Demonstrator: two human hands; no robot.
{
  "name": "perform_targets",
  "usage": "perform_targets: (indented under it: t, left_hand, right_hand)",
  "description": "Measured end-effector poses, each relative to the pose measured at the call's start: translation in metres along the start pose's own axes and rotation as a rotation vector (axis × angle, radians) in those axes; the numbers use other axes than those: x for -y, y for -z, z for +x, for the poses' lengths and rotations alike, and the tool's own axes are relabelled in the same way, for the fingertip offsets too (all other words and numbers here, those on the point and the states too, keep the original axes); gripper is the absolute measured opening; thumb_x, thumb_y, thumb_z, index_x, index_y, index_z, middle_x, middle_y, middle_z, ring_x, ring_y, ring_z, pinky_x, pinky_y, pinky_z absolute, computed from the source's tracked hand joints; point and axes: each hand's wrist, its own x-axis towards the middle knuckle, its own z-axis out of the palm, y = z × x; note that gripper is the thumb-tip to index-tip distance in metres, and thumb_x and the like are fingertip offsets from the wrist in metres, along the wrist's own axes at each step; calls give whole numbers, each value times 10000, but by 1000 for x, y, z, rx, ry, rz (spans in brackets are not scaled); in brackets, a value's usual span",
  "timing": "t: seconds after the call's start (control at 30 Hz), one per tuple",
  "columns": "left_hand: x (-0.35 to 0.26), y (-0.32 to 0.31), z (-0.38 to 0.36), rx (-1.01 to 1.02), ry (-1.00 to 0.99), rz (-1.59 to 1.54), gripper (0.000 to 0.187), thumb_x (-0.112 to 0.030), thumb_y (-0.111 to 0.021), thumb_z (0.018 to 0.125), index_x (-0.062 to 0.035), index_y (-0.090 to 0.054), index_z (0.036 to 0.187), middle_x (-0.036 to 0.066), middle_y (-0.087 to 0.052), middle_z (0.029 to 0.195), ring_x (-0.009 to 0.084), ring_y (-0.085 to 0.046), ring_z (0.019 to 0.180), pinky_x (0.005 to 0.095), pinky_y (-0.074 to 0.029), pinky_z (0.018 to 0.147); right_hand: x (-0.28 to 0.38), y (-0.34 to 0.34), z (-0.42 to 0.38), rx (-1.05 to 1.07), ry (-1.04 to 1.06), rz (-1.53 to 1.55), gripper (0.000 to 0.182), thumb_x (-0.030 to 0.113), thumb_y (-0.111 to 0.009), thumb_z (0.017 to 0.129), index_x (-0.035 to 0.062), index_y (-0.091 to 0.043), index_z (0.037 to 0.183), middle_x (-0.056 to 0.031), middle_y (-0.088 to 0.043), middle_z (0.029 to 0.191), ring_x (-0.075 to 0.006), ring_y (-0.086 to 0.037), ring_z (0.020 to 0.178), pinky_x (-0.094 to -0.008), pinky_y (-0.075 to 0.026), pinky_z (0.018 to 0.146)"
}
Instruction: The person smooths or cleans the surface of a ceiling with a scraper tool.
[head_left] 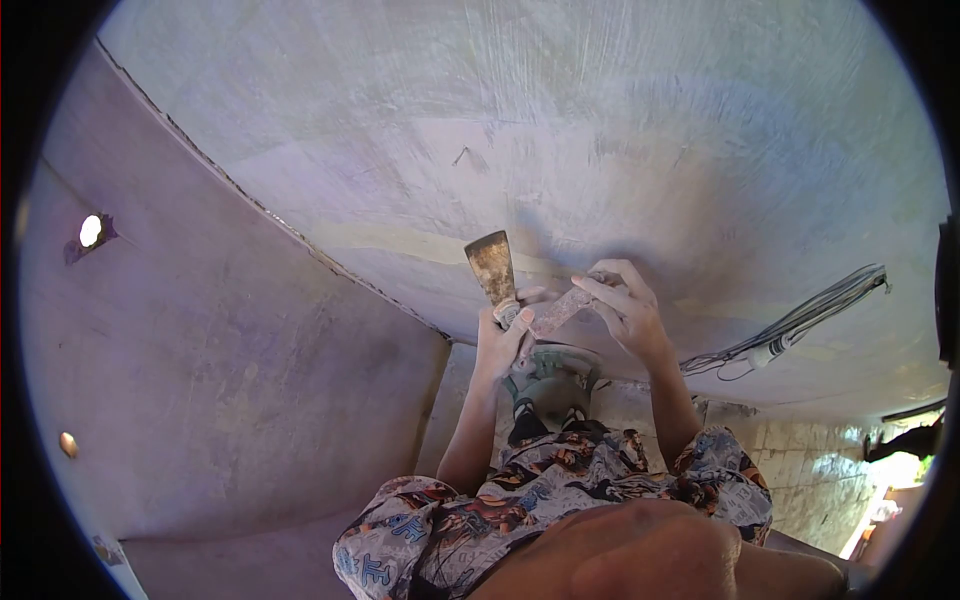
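My left hand (494, 345) is closed round the handle of a putty knife (491, 266), its worn, brown-stained blade pointing up toward the wall. Between my hands runs a flat, pale, dust-coated strip (563, 311). The fingers of my right hand (629, 308) pinch its upper end, while its lower end meets my left thumb. What the strip is made of I cannot tell. Below my hands is a greenish-grey bucket-like container (556, 383), with my feet close to it.
A plastered wall (600, 170) with a small nail (460, 156) fills the view ahead. To the right, a bundle of grey cables (815, 315) sticks out of it. The left wall (250, 380) has a bright hole (91, 231). Tiled surface (810, 455) lies at lower right.
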Motion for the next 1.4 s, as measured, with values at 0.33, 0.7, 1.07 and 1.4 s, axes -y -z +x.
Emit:
perform_targets:
  t: [0.33,0.7,1.07,1.4]
  left_hand:
    - [-6,7,2,109,-164,-335,517,-230,-779,823,101,-566,1158,202,-675,878,67,-422,384,218,-359,353]
    - [-27,-9,-2,-180,-211,29,145,-30,-682,866,63,-600,942,55,-549,573,72,-398,357,236,-338,319]
    - [-29,-21,-5,-172,-190,23,275,15,-733,823,45,-626,1075,30,-605,640,32,-449,424,205,-322,384]
    - [-31,-27,3,-219,-403,434,309,11,-799,737,22,-696,1028,19,-666,948,-2,-438,585,169,-345,505]
  right_hand:
    - [14,10,32,1,156,-69,341,-40,-672,788,83,-722,1102,-109,-570,1091,-217,-611,881,-304,-494,692]
    - [28,-6,18,8,-268,754,619,-30,-645,866,-45,-383,1427,-115,-601,1177,-126,-602,946,-264,-483,848]
    - [21,-21,12,-65,-390,849,201,72,-684,895,-45,-654,1055,-60,-666,991,-105,-608,920,-266,-490,862]
    - [31,-26,18,-44,-301,403,143,71,-720,855,-16,-679,960,-42,-681,910,-101,-611,818,-248,-489,765]
